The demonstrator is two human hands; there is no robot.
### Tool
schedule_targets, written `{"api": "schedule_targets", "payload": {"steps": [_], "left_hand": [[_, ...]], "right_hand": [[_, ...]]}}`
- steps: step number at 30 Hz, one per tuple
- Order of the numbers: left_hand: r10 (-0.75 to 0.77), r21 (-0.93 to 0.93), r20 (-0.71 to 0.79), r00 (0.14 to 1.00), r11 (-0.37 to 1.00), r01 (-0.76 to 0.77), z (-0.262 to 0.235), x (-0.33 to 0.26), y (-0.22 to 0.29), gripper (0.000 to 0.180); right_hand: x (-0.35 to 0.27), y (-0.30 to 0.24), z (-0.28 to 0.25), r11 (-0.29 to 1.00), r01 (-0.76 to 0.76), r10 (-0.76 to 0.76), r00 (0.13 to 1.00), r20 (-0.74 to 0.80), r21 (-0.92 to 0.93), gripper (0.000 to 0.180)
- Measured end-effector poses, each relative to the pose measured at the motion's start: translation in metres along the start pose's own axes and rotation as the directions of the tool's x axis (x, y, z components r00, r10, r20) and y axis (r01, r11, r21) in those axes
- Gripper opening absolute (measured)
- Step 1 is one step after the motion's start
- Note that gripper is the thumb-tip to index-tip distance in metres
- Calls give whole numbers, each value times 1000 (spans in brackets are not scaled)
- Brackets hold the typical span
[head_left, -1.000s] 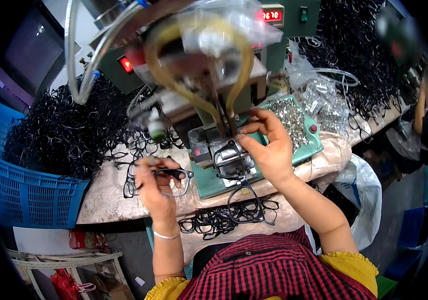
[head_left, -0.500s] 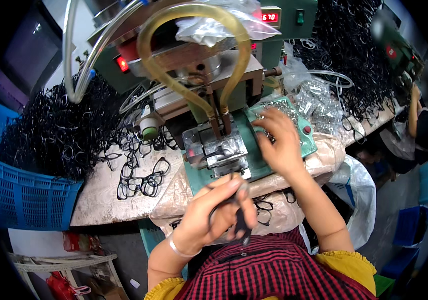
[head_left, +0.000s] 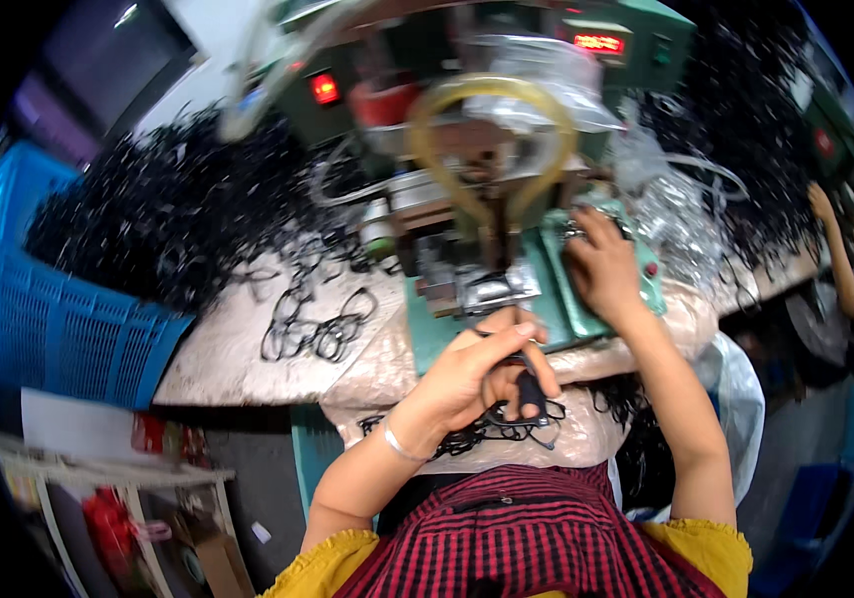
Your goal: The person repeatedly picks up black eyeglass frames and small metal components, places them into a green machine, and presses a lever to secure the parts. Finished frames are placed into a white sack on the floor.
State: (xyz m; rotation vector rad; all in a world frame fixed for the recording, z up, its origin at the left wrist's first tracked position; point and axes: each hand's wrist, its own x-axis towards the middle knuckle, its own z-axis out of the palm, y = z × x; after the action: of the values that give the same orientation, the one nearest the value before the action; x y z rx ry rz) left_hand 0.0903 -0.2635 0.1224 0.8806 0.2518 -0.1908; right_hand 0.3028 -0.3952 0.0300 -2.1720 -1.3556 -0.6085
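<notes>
My left hand (head_left: 487, 374), palm turned up, has its fingers closed round a black eyeglass frame (head_left: 529, 389), in front of the machine's metal jig (head_left: 499, 289). Much of the frame is hidden by the fingers. My right hand (head_left: 604, 267) reaches into a green tray (head_left: 576, 317) to the right of the jig. Its thumb stands apart from the fingers, and the fingertips are at the small shiny metal parts there. Whether a part is pinched is too blurred to see. More black eyeglass frames (head_left: 477, 437) lie on the brown paper below my left hand.
A green press (head_left: 327, 110) with a yellow hose (head_left: 567, 140) rises behind the jig. Loose eyeglass frames (head_left: 332, 334) lie left on the table, before a dark heap (head_left: 178, 209) and a blue basket (head_left: 58, 329). Clear bags (head_left: 681, 229) stand right. Another person's arm (head_left: 836, 249) shows far right.
The view has shifted, so the scene sits further right and the picture is more blurred. My right hand stays at the tray, its fingers more bent. My left hand still holds the eyeglass frame.
</notes>
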Motion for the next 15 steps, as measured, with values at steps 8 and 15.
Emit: {"api": "schedule_targets", "payload": {"steps": [8, 15], "left_hand": [[825, 816, -355, 440, 503, -285, -68, -101, -13, 19], [662, 825, 172, 730, -502, 261, -145, -93, 53, 21]], "right_hand": [[-53, 27, 6, 455, -418, 775, 621, -118, 786, 11], [-9, 7, 5, 614, -498, 659, 750, -51, 613, 16]]}}
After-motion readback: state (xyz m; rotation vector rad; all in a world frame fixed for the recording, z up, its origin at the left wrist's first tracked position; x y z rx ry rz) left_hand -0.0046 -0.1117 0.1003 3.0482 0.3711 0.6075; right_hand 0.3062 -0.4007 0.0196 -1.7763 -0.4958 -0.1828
